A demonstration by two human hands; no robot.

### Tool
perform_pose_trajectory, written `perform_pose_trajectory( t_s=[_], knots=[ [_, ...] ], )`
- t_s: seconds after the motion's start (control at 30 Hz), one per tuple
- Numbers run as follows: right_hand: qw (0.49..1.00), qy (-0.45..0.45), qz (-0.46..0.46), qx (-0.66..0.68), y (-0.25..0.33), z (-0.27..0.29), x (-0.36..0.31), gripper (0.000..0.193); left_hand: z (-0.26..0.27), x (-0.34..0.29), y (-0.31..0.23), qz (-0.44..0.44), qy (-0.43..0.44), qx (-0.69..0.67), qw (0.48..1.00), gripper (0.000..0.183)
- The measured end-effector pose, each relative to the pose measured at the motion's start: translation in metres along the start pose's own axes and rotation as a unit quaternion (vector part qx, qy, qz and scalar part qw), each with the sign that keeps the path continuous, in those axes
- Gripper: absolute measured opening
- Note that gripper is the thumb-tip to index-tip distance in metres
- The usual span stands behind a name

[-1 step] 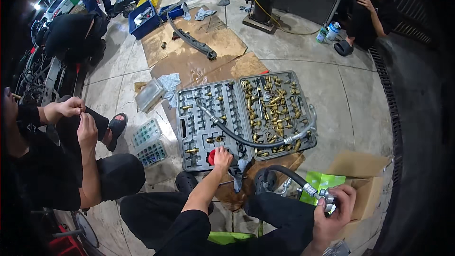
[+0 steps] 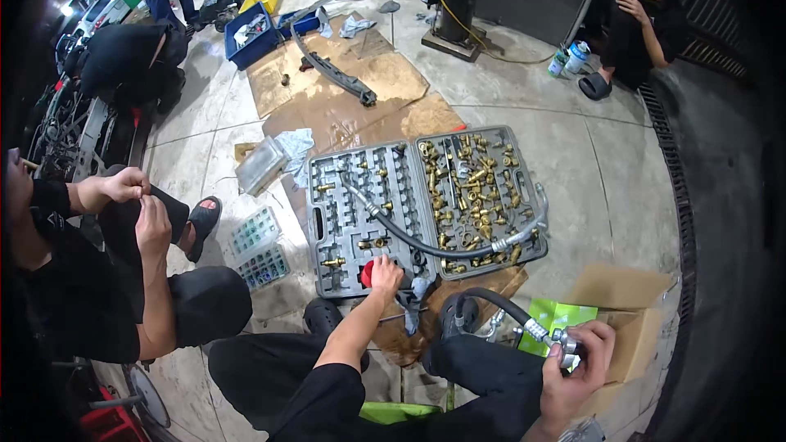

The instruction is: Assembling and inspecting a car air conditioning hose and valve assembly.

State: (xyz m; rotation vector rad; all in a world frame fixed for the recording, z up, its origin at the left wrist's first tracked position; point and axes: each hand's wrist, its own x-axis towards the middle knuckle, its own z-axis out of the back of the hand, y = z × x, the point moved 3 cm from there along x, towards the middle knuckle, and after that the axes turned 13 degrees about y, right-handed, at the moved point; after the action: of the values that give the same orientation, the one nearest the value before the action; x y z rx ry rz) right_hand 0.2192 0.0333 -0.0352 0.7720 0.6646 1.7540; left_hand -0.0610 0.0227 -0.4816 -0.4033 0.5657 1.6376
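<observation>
the left hand [image 2: 385,272] reaches into the open grey fitting case [image 2: 321,233], fingers closed over a red cap [image 2: 368,274] at its near edge. the right hand [image 2: 583,360] grips the metal end fitting [image 2: 557,337] of a black hose [image 2: 483,299], holding it up clear of the lap, near the case.

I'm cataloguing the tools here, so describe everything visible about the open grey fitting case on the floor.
The grey fitting case lies open flat on the floor, partly on brown cardboard. It looks like moulded plastic, two hinged halves with rows of slots holding brass-coloured fittings, denser in the right half. A black hose with a metal end curves across both halves. The left hand rests at its near edge beside a red part.
</observation>
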Motion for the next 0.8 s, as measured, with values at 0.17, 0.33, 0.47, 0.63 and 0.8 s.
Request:
perform_pose_trajectory(
  t_s=[0.17,0.33,0.47,0.63,0.8],
  knots=[
    [1.000,-0.002,0.011,-0.017,-0.001,-0.004,0.003,0.032,-0.001,0.003,0.003,-0.019,-0.009,0.002,1.000,0.021],
    [1.000,-0.011,0.012,-0.013,0.001,-0.008,0.005,0.030,0.018,-0.011,0.004,-0.038,-0.018,-0.037,0.998,0.016],
    [0.999,-0.012,0.050,-0.012,0.009,-0.010,0.006,0.030,0.075,-0.030,0.025,-0.048,-0.108,-0.143,0.983,0.011],
    [0.994,0.009,0.108,0.020,0.024,-0.016,0.007,0.026,0.174,-0.070,0.115,-0.030,-0.267,-0.365,0.891,0.021],
    [0.985,-0.011,0.173,0.015,0.049,-0.020,0.011,0.025,0.243,-0.175,0.249,0.060,-0.380,-0.656,0.649,0.026]
  ],
)
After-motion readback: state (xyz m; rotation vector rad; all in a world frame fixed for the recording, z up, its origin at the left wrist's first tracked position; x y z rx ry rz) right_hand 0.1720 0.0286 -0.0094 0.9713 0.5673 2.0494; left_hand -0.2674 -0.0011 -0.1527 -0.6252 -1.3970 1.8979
